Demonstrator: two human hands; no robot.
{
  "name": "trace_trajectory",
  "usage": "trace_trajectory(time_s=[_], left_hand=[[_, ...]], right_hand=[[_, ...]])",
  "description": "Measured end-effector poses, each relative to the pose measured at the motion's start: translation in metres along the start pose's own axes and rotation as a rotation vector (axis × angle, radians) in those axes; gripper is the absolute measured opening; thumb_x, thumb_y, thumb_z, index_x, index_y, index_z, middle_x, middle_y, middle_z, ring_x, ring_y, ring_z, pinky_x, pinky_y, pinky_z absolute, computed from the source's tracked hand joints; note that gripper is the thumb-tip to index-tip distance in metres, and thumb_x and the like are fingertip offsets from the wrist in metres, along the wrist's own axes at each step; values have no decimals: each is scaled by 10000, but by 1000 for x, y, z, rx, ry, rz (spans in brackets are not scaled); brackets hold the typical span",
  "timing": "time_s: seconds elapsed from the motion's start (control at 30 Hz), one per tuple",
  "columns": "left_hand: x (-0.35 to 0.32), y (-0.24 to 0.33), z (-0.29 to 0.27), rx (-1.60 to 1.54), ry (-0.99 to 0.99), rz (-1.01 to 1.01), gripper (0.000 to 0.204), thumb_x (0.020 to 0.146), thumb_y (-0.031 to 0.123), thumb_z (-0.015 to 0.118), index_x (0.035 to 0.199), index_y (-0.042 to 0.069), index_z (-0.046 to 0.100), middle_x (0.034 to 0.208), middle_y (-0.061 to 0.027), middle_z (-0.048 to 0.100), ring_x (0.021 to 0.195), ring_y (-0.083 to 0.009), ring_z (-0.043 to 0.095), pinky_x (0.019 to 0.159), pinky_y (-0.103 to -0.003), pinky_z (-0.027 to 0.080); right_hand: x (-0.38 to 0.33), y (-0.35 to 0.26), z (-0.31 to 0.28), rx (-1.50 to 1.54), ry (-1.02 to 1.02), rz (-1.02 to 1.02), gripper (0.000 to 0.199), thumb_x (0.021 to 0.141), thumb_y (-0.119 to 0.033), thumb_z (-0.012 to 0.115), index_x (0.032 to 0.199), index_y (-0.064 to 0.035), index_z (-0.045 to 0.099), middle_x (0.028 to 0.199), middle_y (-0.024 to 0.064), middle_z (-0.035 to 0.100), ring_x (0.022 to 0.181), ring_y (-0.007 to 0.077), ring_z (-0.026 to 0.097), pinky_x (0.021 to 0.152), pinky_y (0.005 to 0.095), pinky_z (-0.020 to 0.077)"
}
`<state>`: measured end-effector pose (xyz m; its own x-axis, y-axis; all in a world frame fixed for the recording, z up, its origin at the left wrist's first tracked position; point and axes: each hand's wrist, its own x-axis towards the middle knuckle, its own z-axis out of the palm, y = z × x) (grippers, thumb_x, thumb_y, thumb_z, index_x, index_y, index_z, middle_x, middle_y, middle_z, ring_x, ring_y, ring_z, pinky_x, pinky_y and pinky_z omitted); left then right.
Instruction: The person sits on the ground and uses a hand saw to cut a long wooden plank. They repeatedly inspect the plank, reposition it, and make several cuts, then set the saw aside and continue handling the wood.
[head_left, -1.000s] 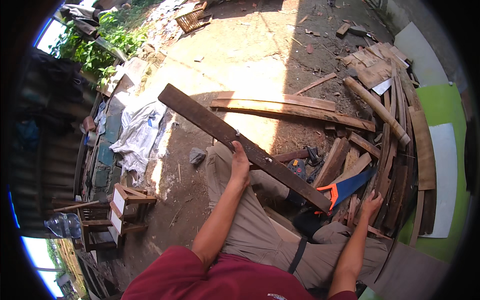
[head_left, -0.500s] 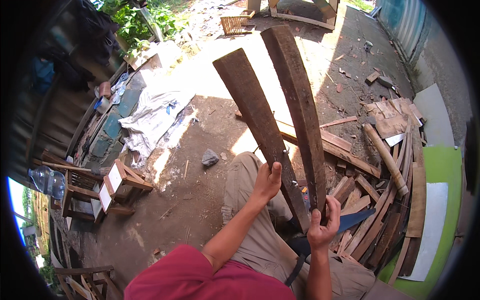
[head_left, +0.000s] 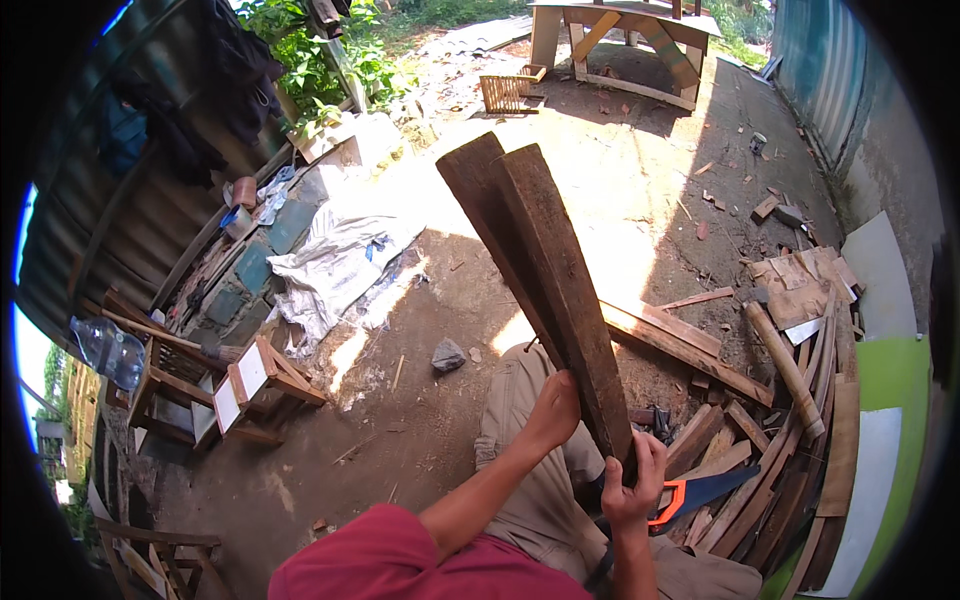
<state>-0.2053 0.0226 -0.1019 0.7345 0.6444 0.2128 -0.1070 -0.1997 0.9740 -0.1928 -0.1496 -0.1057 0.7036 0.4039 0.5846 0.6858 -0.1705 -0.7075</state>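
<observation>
Two long, dark brown wooden boards are held up in front of me, laid against each other and tilted away to the upper left. The nearer board (head_left: 560,260) covers much of the farther board (head_left: 478,195). My left hand (head_left: 553,412) is closed on the farther board at its lower part; its fingertips are hidden behind the wood. At the bottom end, my right hand (head_left: 632,485) grips the nearer board with thumb and fingers. A nail (head_left: 533,342) sticks out of the farther board's left edge. Beside my right hand lies a handsaw (head_left: 695,495) with an orange and black handle.
A heap of wood offcuts (head_left: 770,470) lies on my right, next to a green panel (head_left: 890,375). A grey stone (head_left: 448,355) rests on the dirt floor ahead. Small wooden chairs (head_left: 240,390) stand at left, with a white sack (head_left: 340,265) beyond and a wooden table (head_left: 630,85) far off.
The two boards, apart before, have come together, the nearer one swinging left over the other. My left hand has moved lower in view. The saw's orange handle now shows.
</observation>
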Motion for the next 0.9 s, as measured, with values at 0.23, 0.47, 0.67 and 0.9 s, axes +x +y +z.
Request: trace_trajectory(time_s=[0.23, 0.47, 0.67, 0.9], left_hand=[[-11, -12, -15, -245, -300, -238, 885, 928, 746, 167, 1270, 0, 496, 1093, -112, 624, 892, -177, 608, 719, -330, 523], [-22, 2, -20, -74, -300, -221, 911, 913, 765, 137, 1306, 16, 475, 1120, -117, 617, 971, -194, 620, 681, -333, 557], [-24, 3, -25, -82, -344, -247, 907, 931, 749, 134, 1262, -9, 505, 1097, -123, 625, 985, -188, 616, 708, -327, 555], [-14, 12, -25, -163, -296, -268, 896, 954, 718, 110, 1280, -16, 507, 1091, -131, 650, 982, -214, 626, 819, -363, 528]], right_hand=[[-7, 3, 7, -10, 17, -43, 473, 949, -295, 613, 1235, 76, 541, 1180, 239, 590, 1093, 380, 589, 966, 446, 460], [-28, 11, 9, 43, 19, -74, 500, 951, -325, 608, 1253, 65, 521, 1193, 240, 553, 1106, 389, 571, 959, 455, 461], [-31, 5, 10, 79, 5, 1, 458, 923, -206, 631, 1280, 55, 514, 1179, 229, 546, 1089, 365, 568, 942, 445, 462], [-22, -6, 19, 94, 3, 126, 458, 903, -161, 651, 1284, 73, 551, 1130, 209, 538, 1021, 333, 553, 911, 401, 452]])
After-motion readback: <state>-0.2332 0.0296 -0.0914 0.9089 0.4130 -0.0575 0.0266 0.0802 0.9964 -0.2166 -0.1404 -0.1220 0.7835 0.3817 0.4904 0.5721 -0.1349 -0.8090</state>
